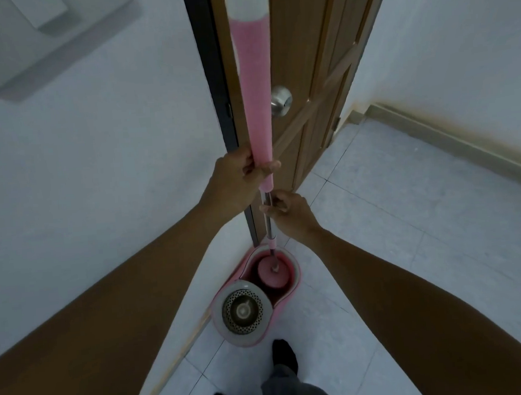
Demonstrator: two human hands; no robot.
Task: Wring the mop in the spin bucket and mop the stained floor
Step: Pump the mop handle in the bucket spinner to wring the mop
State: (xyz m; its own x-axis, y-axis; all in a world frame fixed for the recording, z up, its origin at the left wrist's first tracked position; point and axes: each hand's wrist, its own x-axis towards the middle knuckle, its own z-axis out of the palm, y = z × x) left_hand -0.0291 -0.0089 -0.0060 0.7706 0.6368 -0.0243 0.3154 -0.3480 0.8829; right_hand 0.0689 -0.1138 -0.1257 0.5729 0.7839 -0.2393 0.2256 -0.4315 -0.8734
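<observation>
The spin bucket [299, 273] stands on the tiled floor [410, 248], its wringer basket [242, 311] nearest the feet. The mop [254, 105] stands almost upright, its head [272, 275] in the far wash compartment. I judge it must lift and come nearer. The left hand [236, 183] curls round the pink grip. The right hand [296, 215] pinches the steel shaft just below.

Bare forearms [115, 300] lead to the bare left grip [236, 180] and right grip [291, 210]. Grey trousers [291, 389] cover the legs, and black socks [284, 354] cover both feet at the near edge.
</observation>
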